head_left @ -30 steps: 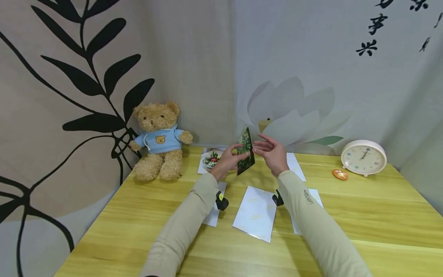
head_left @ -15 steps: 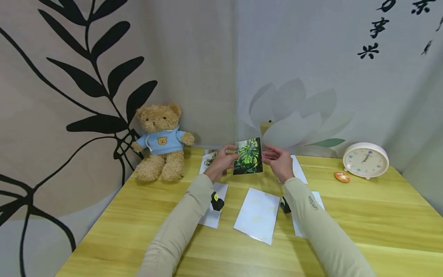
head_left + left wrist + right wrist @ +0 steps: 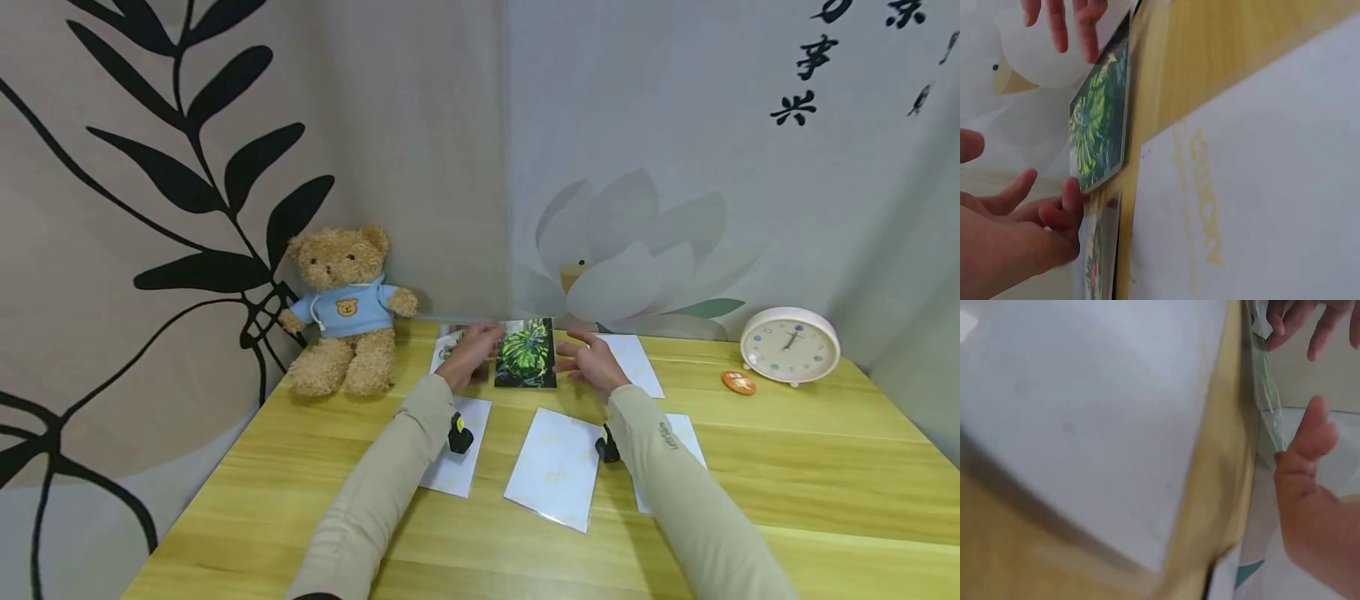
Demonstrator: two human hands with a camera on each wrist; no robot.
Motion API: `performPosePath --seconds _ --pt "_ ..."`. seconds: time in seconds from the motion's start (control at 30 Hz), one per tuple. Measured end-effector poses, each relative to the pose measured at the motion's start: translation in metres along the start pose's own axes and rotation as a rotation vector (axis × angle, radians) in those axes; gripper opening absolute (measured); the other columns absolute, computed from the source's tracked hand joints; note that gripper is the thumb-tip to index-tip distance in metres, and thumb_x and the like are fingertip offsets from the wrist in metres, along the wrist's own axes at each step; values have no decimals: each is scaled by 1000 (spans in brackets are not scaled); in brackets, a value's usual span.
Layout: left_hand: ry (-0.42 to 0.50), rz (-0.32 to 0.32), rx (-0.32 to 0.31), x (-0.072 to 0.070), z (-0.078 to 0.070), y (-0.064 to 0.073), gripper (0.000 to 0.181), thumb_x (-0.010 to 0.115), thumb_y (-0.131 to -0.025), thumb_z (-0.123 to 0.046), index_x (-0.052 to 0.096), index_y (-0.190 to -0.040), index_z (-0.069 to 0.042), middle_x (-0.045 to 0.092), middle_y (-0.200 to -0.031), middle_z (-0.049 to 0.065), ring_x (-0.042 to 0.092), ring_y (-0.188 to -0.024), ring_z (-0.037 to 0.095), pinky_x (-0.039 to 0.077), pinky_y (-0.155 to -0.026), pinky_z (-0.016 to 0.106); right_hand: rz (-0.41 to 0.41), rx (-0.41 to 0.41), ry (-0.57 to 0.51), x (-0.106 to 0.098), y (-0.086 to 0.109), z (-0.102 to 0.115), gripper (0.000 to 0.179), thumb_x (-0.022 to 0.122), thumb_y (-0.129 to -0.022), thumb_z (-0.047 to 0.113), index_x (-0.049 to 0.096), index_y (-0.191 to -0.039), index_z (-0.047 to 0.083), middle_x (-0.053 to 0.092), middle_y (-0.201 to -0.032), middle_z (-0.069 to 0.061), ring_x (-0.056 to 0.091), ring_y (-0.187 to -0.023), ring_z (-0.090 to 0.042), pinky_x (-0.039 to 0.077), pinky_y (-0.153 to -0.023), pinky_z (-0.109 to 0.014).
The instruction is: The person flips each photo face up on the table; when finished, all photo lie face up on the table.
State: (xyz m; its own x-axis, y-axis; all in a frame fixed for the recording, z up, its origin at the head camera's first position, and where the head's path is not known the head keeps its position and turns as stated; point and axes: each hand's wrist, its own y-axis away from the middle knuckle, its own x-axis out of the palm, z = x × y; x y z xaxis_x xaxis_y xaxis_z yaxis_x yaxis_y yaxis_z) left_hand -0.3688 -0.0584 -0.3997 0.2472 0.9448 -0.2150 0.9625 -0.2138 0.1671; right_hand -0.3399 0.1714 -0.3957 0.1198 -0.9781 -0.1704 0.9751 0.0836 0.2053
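Left hand [image 3: 468, 357] and right hand [image 3: 592, 363] had loose fingers, about equally near the leaf card [image 3: 527, 353]. It sat between them on the far part of the surface [image 3: 787, 475], its long side seeming to run near to far.

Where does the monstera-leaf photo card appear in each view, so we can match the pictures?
Head: the monstera-leaf photo card is slightly right of and below centre.
Left wrist: the card is upper left, slanted, leaf showing.
Right wrist: the card is upper right, a thin strip seen nearly edge-on.
Shared landmark: the right hand, visible in all three.
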Motion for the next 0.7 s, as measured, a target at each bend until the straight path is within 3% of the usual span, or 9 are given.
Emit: performPosePath --seconds 0.1,0.2,0.3,0.43,0.57,0.7 --pt "26 16 -37 0 1 -2 57 42 -105 -47 37 -155 -18 46 -144 19 53 -104 24 46 -76 37 38 49 -66 1 -4 -3 68 51 -105 27 16 -162 14 43 -155 -19 70 -84 -15 53 -66 -21" --pt "58 21 -46 0 0 -5 58 39 -106 -49 39 -154 -16 49 -132 21 48 -88 21 39 -69 32 58 71 -123 3 -6 -5 71 50 -105 28 11 -163 13 38 -158 -20 66 -76 -11 55 -66 -18" --pt "51 18 -47 1 1 -6 58 36 -106 -50 44 -150 -13 51 -109 14 45 -80 19 38 -67 30 76 74 -147 4 -7 -5 73 50 -106 29 7 -163 12 33 -160 -22 65 -72 -10 57 -66 -19" --pt "1 26 -74 2 2 -4 60 36 -104 -54 45 -149 -16 43 -88 6 41 -74 19 38 -63 31 101 77 -170 5 -7 -5 76 48 -106 28 1 -163 13 28 -163 -23 66 -69 -11 58 -67 -20" --pt "-35 45 -65 4 1 -4 61 37 -104 -56 41 -154 -21 47 -96 10 43 -80 20 38 -66 31 104 83 -190 4 -7 -5 76 47 -107 28 -2 -163 15 26 -163 -25 68 -72 -12 58 -68 -20" --pt "-36 40 -73 5 -1 -5 60 38 -103 -58 39 -155 -27 51 -105 13 43 -78 20 37 -57 32 116 84 -185 3 -7 -4 75 46 -107 28 -3 -163 16 25 -163 -26 69 -76 -14 59 -68 -21"
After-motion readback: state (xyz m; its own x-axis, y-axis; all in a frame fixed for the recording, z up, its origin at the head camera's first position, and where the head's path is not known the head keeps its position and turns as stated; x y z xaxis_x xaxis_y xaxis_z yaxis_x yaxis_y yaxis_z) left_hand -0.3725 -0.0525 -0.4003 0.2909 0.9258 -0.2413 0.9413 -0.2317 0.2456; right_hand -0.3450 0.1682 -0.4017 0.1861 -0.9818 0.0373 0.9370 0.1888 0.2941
